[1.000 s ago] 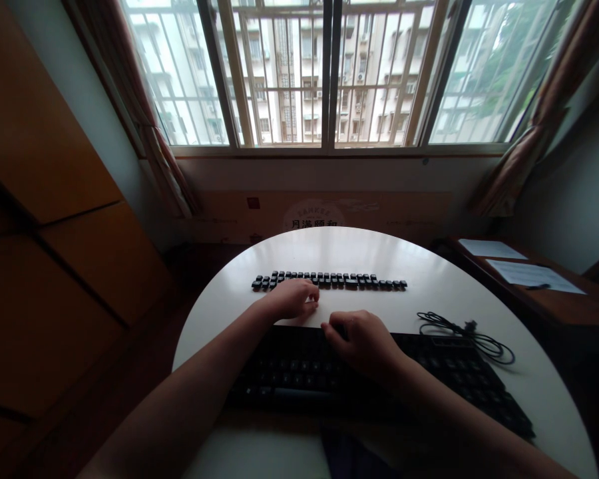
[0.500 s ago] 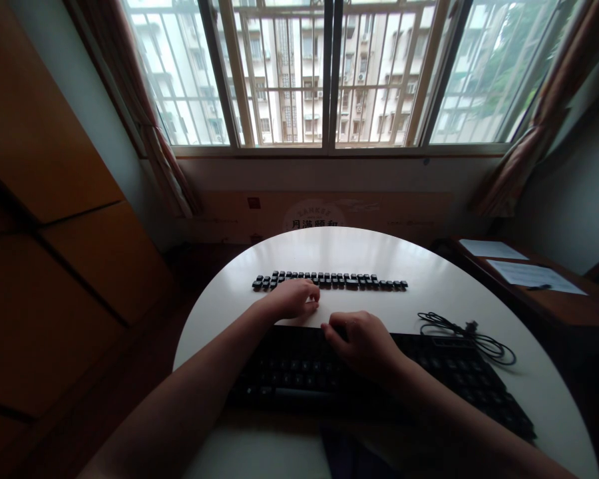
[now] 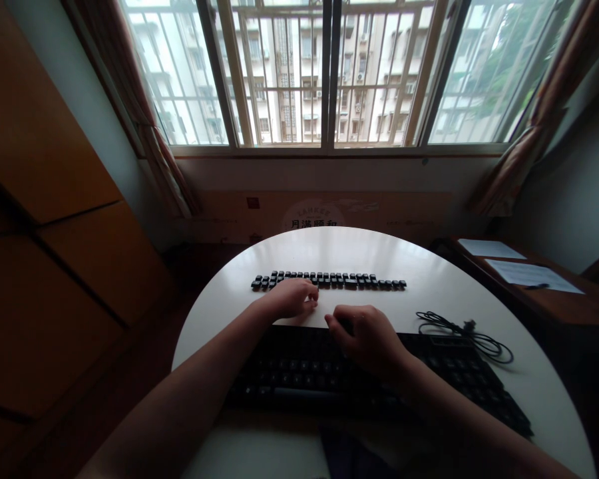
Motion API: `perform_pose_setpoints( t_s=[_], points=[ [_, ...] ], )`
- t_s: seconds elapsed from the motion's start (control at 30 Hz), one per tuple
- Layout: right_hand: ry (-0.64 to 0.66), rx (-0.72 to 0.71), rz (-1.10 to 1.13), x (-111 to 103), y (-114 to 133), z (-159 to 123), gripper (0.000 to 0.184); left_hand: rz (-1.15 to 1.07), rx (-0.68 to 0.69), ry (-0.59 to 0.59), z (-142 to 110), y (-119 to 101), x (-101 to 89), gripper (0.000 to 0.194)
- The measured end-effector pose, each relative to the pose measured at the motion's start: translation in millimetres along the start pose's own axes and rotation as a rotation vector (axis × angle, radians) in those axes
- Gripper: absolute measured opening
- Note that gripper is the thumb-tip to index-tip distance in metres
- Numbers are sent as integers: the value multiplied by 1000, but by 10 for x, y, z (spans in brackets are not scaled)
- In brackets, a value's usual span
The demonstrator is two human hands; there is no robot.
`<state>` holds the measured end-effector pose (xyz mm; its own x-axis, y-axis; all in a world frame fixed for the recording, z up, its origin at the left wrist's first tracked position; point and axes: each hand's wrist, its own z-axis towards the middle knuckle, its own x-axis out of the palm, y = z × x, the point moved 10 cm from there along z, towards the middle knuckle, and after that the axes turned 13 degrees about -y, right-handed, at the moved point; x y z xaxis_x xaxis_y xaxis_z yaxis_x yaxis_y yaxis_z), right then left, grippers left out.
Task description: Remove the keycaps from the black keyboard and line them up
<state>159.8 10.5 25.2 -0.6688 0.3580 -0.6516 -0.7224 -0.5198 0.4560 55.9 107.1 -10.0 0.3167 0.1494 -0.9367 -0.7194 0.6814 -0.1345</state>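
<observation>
Rows of small black keycaps (image 3: 350, 282) lie on the white table (image 3: 324, 249). My left hand (image 3: 293, 298) is just in front of their left half and covers some of them. Its fingers are loosely bent, with a gap between thumb and forefinger and nothing visible in it. Over the upper part of a black keyboard (image 3: 299, 382) is my right hand (image 3: 362, 332), closed with fingers curled in. Whatever it may hold is hidden. Both forearms cover parts of the keyboard, and its middle is too dark to make out.
A coiled black cable (image 3: 479, 338) lies on the table behind the keyboard's right end. Paper sheets (image 3: 534, 275) and a pen rest on a brown surface at the right. A dark object (image 3: 352, 456) shows at the near edge. Wooden cabinets (image 3: 80, 259) stand at left.
My right hand has risen slightly and moved a little away from me. My left hand stays nearly in place. The keycaps and keyboard look the same.
</observation>
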Motion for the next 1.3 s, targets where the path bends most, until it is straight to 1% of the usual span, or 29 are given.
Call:
perform_pose_setpoints(
  t_s=[0.23,0.3,0.37,0.5,0.57,0.63,0.77,0.9,0.97,1.03,1.1,1.17,1.3],
  points=[
    [-69,65,33,-148,-69,57,39,-1,8,-3,4,-7,-3,14],
    [-69,94,84,-172,-89,69,41,6,24,-25,13,-16,-55,14],
    [-72,135,142,-196,-121,80,43,37,8,-93,30,14,-187,16],
    [-101,222,227,-263,-197,100,47,132,-96,-334,25,137,-610,21],
    [-103,256,274,-277,-226,106,48,159,-118,-409,5,153,-748,22],
    [-105,280,312,-283,-253,111,48,192,-130,-432,-6,148,-804,24],
    [-125,300,325,-304,-301,120,48,266,-182,-442,-20,160,-858,32],
    [-133,310,327,-324,-329,125,49,275,-263,-515,-68,251,-1012,38],
    [-114,323,352,-300,-348,124,49,260,-276,-531,-82,293,-1058,40],
    [-68,342,398,-230,-371,119,50,225,-224,-482,-58,271,-1012,42],
    [-2,359,443,-126,-391,106,51,174,-134,-372,-18,189,-881,43],
    [92,367,480,-2,-392,84,51,128,-71,-248,2,94,-725,41],
    [282,346,476,164,-350,24,47,58,-39,-46,-11,-53,-480,39]
  ],
)
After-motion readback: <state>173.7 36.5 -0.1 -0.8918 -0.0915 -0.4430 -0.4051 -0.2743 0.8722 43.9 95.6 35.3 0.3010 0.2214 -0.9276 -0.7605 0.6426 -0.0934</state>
